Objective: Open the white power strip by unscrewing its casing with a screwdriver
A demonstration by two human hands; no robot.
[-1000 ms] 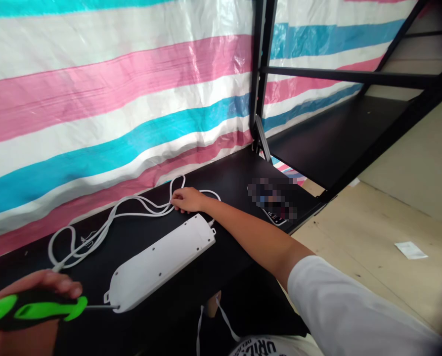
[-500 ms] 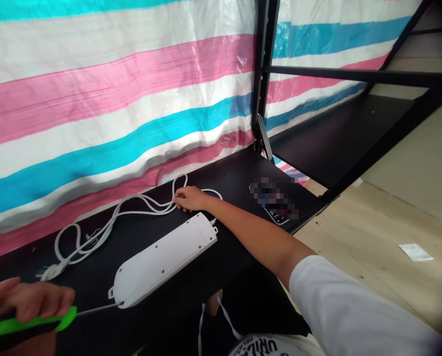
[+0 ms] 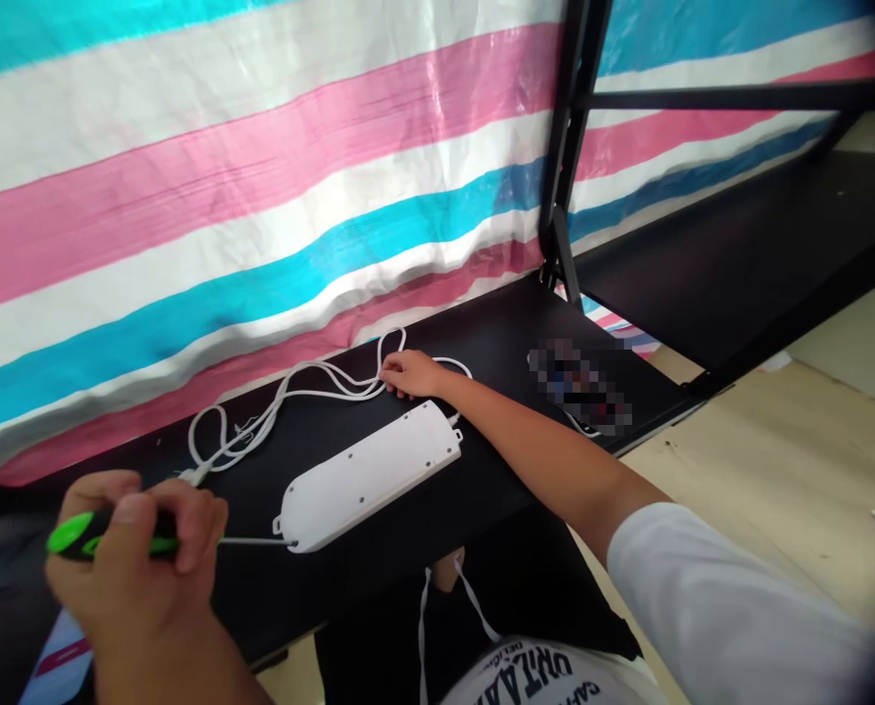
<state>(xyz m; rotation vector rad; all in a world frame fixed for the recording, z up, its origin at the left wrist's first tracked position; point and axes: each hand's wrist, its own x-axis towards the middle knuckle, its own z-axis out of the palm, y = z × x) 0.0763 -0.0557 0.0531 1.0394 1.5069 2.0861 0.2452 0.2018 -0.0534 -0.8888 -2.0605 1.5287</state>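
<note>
A white power strip (image 3: 371, 475) lies underside up on the black tabletop, small screws dotted over its back. My left hand (image 3: 140, 543) is wrapped round the black and green handle of a screwdriver (image 3: 253, 540). Its shaft runs rightward, the tip at the corner screw hole on the strip's near left end. Beyond the strip, my right hand (image 3: 412, 374) rests with curled fingers on the white power cord (image 3: 320, 367). What exactly lies between those fingers is partly hidden. The cord loops leftward to its plug (image 3: 192, 477), partly behind my left hand.
A blurred-out phone-like object (image 3: 580, 387) lies right of my right forearm. Striped plastic sheeting (image 3: 261, 196) hangs behind the table. A black metal frame (image 3: 566, 166) rises at the back right. At bottom left, a printed sheet or packet (image 3: 60, 661) shows beneath my left wrist.
The view has shifted, moving the scene rightward. My left hand has turned on the screwdriver handle, thumb now toward me; the tip stays at the strip's corner. My right hand keeps its place by the cord.
</note>
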